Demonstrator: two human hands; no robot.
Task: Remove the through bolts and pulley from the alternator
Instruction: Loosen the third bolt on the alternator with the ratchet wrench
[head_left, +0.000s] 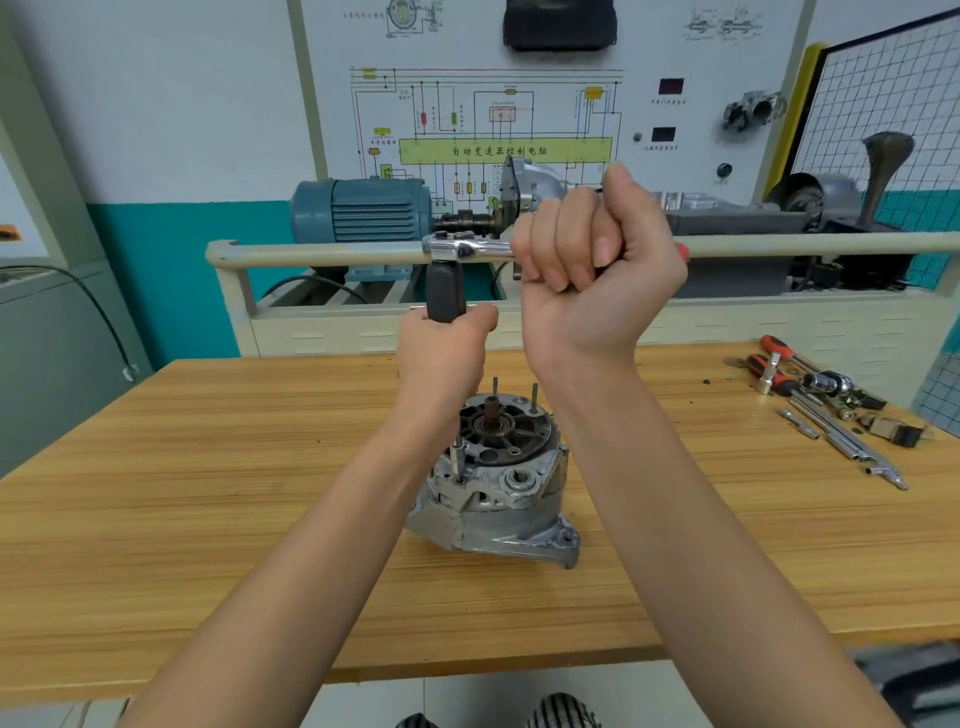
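Head view: a grey cast-aluminium alternator (493, 483) stands on the pale wooden tabletop (208, 493) with its open black end frame facing up, near the middle of the tabletop and between the person's two forearms. A rusty shaft stub (492, 410) rises from the bearing at its centre, and three thin through bolts stick up around the rim: two at the far side (496, 387) (535, 397) and one at the near left (459, 460).

Above the alternator, well clear of it, the left hand (447, 343) curls around the lower end of a black cylindrical socket (445, 291), which stands upright. The socket's top meets the head of a chrome ratchet wrench (467, 247) that lies level, its handle running to the right. The right hand (597, 244) is closed in a tight fist around that handle, palm toward the camera, with a bit of red grip (681, 251) showing past its far edge.

At the right end of the tabletop lies a scatter of loose tools (826, 405): red-handled drivers, chrome extension bars and sockets. Behind the tabletop stand a beige railed bench with a blue-grey electric motor (363, 210) and a white wiring-diagram panel (493, 119).
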